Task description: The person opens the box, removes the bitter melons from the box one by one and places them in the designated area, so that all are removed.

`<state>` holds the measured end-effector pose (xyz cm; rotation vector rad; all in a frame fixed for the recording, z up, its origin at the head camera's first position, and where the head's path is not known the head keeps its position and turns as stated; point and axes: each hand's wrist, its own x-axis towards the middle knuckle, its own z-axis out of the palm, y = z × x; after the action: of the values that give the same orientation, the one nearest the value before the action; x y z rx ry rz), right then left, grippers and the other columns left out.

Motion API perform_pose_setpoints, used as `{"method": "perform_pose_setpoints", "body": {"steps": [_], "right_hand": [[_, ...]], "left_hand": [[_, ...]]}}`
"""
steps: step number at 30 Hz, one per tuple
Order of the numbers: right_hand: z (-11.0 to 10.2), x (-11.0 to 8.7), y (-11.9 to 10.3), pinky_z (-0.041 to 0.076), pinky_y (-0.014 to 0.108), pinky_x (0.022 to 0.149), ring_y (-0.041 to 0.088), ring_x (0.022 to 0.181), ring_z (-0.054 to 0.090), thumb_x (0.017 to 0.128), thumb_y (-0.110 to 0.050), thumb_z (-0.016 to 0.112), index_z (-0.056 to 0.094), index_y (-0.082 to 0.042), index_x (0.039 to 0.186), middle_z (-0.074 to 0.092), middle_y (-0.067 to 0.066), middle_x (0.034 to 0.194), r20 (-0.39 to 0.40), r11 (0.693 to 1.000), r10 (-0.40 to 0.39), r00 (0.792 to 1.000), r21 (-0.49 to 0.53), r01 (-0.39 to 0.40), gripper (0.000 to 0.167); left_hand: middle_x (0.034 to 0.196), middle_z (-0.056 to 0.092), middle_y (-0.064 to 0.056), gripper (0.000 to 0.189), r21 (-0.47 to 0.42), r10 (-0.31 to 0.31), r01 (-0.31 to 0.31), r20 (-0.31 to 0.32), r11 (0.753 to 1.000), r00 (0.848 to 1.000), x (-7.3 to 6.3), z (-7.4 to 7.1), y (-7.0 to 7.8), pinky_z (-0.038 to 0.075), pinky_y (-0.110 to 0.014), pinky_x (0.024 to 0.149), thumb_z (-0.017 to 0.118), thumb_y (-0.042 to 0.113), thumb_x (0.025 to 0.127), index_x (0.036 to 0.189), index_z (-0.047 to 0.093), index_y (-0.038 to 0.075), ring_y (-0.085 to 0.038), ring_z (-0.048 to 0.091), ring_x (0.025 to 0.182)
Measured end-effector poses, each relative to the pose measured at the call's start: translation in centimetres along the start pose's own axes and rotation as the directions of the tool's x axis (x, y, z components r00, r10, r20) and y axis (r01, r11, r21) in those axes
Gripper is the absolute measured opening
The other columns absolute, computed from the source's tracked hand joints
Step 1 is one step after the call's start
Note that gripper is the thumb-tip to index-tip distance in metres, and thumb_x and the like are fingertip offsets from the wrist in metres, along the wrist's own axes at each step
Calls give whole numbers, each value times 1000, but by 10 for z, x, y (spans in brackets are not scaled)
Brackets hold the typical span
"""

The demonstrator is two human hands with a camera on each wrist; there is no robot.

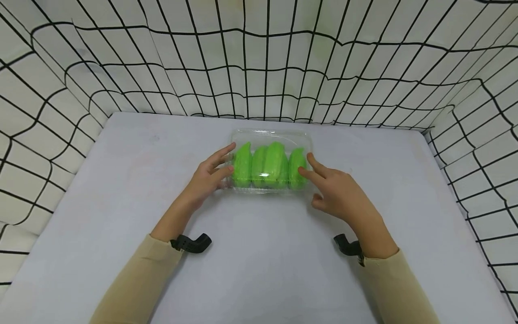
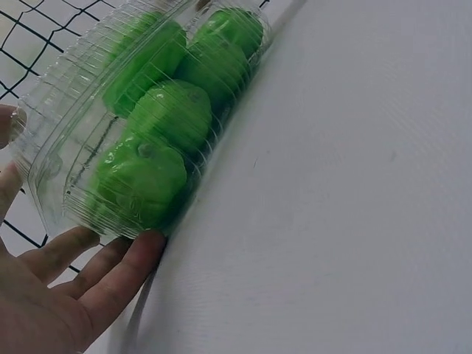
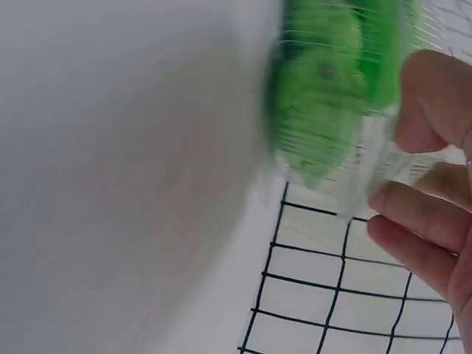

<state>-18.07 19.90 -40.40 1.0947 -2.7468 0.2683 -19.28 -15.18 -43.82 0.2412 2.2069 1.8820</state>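
Note:
A clear plastic clamshell box (image 1: 270, 187) lies on the white table with its lid down over the base. Inside, several bright green, ridged, fruit-like pieces (image 1: 275, 164) sit side by side, with dimpled ends in the left wrist view. At the box's left end my left hand (image 1: 206, 180) rests its fairly straight fingers (image 2: 122, 284) against the end wall. My right hand (image 1: 341, 191) is at the right end, two fingertips over the lid's edge, one digit lower and apart. Its fingers (image 3: 413, 210) lie along the box's end in the right wrist view, where the box is blurred.
Black wire mesh (image 1: 265, 69) stands behind the table (image 1: 259, 265) and along both sides, in front of white walls. Each wrist wears a black strap with a curved mount (image 1: 194, 243) under a beige sleeve (image 1: 137, 279).

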Motion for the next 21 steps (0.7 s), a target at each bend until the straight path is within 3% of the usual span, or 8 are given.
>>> {"method": "perform_pose_setpoints", "body": {"steps": [5,8,12,21], "right_hand": [[4,1,1,46,31,55,19,57,52,69,-2,70,59,-8,135,51,20,147,-84,989,-128,988,-82,121,67],[7,4,3,50,32,57,20,58,57,67,0,69,59,-4,130,57,21,140,-130,969,-223,966,-136,205,64],[10,5,6,56,34,63,23,73,70,66,-1,71,59,-1,127,62,21,133,-164,940,-307,937,-209,272,62],[6,0,16,58,35,71,25,81,73,66,-4,84,56,-1,133,62,19,134,-145,888,-410,901,-286,359,72]], "left_hand": [[159,32,-11,59,-20,2,-2,-11,1000,1000,0,0,-2,57,-33,82,56,23,100,154,36,36,-36,50,133],[159,32,-11,59,-20,-5,5,-17,1000,1000,0,-1,-2,57,-32,82,56,23,100,154,37,37,-35,50,134],[160,32,-11,59,-11,-3,3,-15,1000,1000,0,-2,1,57,-31,80,56,22,100,153,38,40,-35,50,133],[160,31,-11,59,-38,6,-6,0,999,1000,0,2,1,58,-33,83,55,22,101,154,36,38,-35,48,135]]}}
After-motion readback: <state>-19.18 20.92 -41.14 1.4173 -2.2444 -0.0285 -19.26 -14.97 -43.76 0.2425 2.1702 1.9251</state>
